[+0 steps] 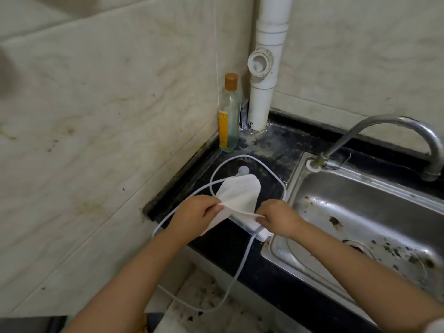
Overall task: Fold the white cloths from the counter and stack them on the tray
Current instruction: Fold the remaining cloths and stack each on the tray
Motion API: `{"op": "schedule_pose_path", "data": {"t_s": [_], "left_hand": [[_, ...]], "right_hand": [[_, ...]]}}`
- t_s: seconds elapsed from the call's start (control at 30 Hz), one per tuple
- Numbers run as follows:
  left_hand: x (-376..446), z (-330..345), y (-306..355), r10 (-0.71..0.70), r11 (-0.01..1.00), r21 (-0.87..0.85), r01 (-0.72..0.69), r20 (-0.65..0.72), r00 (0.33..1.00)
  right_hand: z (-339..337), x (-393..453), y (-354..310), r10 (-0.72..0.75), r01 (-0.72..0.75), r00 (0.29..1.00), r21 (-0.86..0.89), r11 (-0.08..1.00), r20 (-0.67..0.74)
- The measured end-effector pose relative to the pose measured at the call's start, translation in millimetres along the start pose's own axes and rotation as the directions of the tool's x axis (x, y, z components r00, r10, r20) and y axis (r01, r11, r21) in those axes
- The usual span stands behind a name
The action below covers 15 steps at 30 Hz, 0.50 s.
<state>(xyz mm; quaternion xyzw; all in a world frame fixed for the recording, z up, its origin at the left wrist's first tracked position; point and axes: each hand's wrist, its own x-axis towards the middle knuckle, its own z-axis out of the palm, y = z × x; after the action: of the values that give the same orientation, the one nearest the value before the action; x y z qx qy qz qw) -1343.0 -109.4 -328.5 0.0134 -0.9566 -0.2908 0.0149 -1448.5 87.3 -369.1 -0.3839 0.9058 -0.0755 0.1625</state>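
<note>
The only printing in view is on the bottle [229, 114] standing in the counter's corner: its yellow label [223, 127] carries a small red mark near the top and a dark square like a code near the bottom, but both are too small and blurred to read.

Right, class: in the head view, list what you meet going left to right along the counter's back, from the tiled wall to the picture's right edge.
Bottle → white drain pipe → tap over the sink.
</note>
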Motion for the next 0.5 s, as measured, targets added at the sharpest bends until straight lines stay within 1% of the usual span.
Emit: {"op": "schedule_pose_path", "data": {"t_s": [0.07,0.17,0.3,0.37,0.43,0.5], "left_hand": [[4,-13,2,-0.017,1.000,0.017,0.017,-0.037,0.999],[15,-30,6,-0.042,0.999,0.012,0.043,-0.075,0.996],[41,-44,27,0.039,0.999,-0.030,-0.044,-0.162,0.986],[61,-44,53,0.141,0.989,-0.028,-0.148,-0.176,0.974],[79,-37,85,0.268,0.962,-0.028,-0.273,-0.118,0.956],[95,-22,120,0.417,0.907,-0.035,-0.419,-0.050,0.908]], "right_hand": [[-17,2,3,0.001,0.001,0.998,0.031,1.000,-0.068],[-61,-4,10,0.028,-0.005,0.974,0.103,0.995,-0.223],[-123,-40,21,0.018,0.027,0.928,0.114,0.993,-0.373],[-145,-71,32,0.078,-0.017,0.897,0.143,0.990,-0.435],[-156,-109,48,0.172,-0.102,0.866,0.173,0.980,-0.469],[-160,-151,66,0.281,-0.210,0.828,0.197,0.958,-0.485]]}}
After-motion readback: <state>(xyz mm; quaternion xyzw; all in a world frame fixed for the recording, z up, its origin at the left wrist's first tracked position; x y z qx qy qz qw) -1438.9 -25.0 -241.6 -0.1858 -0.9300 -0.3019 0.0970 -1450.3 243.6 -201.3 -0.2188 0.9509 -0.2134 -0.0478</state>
